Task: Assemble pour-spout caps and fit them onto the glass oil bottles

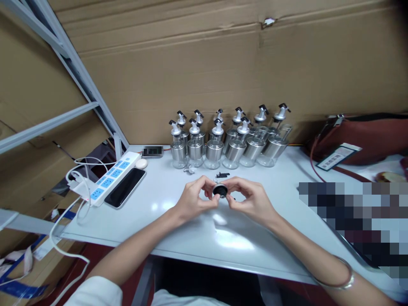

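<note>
Both my hands meet over the middle of the white table (197, 238) and pinch one small round cap (220, 190) with a black centre and a silver rim. My left hand (194, 197) grips its left side with curled fingers. My right hand (247, 199) grips its right side the same way. Just beyond the cap lie a small black spout part (222, 174) and a small silver part (190, 169). Behind them stand several glass and steel dispenser bottles (223, 142) with pourer tops, in two rows.
A white and blue power strip (110, 180) with plugged cables and a black phone (125, 187) lie at the left. A red bag (366, 140) with a tag sits at the right. Cardboard forms the back wall, and a metal rack frame (79, 80) stands left.
</note>
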`<action>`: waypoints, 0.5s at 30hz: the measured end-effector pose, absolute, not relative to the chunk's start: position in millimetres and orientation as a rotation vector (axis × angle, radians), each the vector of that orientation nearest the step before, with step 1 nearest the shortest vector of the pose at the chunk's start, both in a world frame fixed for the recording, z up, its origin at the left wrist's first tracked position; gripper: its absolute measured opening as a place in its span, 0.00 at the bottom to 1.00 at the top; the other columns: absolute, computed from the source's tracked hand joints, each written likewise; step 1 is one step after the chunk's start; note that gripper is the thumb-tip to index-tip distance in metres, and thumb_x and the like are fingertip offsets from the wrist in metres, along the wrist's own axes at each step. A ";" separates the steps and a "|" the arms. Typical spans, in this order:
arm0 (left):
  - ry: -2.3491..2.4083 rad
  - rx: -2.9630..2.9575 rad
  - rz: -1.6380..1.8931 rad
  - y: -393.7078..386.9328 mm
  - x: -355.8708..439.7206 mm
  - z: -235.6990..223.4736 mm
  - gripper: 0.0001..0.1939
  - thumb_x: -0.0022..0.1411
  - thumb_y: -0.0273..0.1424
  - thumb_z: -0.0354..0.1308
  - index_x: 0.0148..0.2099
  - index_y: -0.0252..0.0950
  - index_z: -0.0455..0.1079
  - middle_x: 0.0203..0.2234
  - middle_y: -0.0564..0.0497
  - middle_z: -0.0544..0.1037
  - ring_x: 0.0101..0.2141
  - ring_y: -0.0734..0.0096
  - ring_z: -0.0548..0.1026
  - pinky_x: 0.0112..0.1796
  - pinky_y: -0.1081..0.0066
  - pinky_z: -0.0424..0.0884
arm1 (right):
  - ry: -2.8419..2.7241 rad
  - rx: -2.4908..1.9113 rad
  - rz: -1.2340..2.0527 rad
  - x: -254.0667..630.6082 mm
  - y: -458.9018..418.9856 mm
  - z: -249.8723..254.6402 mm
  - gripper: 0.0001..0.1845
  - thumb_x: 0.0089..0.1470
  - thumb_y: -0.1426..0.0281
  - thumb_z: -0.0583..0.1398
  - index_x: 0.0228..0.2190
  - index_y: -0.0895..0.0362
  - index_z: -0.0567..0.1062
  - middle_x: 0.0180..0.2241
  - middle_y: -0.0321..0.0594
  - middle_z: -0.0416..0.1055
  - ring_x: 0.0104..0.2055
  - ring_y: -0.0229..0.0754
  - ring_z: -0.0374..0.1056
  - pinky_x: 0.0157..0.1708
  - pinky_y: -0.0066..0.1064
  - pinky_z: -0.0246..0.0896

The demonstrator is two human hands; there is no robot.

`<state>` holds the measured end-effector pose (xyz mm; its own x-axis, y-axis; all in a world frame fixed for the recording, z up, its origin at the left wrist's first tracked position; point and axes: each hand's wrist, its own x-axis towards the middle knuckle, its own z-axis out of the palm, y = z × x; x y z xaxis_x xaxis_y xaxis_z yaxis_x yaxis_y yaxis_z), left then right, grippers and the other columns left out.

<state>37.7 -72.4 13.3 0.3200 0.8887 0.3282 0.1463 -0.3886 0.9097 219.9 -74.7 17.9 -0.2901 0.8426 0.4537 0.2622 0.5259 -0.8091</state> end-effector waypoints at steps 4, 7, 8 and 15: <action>0.835 1.248 1.098 -65.5 41.1 15.5 0.18 0.53 0.43 0.62 0.39 0.33 0.68 0.30 0.50 0.73 0.30 0.74 0.72 0.32 0.73 0.70 | -1.755 -0.881 0.784 220.7 -69.0 12.2 0.12 0.43 0.72 0.62 0.35 0.56 0.73 0.31 0.41 0.77 0.31 0.42 0.73 0.35 0.35 0.71; 0.733 1.022 0.961 -61.5 41.0 15.8 0.19 0.50 0.44 0.65 0.34 0.32 0.71 0.32 0.48 0.74 0.34 0.71 0.72 0.33 0.73 0.71 | -1.879 -0.865 0.717 220.1 -67.9 12.4 0.11 0.43 0.73 0.62 0.34 0.55 0.74 0.33 0.41 0.77 0.31 0.41 0.71 0.34 0.35 0.70; 0.716 0.973 0.941 -60.9 40.5 15.8 0.18 0.49 0.42 0.67 0.34 0.32 0.71 0.32 0.48 0.74 0.35 0.71 0.72 0.34 0.73 0.71 | -1.936 -0.851 0.694 220.7 -67.1 13.6 0.11 0.45 0.73 0.62 0.34 0.54 0.74 0.35 0.41 0.77 0.31 0.40 0.71 0.34 0.35 0.70; 0.836 0.947 1.012 -60.7 35.4 18.4 0.18 0.47 0.40 0.68 0.33 0.32 0.69 0.30 0.50 0.75 0.29 0.76 0.72 0.29 0.77 0.68 | -2.087 -1.168 0.244 250.9 -28.8 9.5 0.12 0.56 0.68 0.55 0.34 0.54 0.79 0.33 0.44 0.74 0.35 0.44 0.70 0.32 0.35 0.66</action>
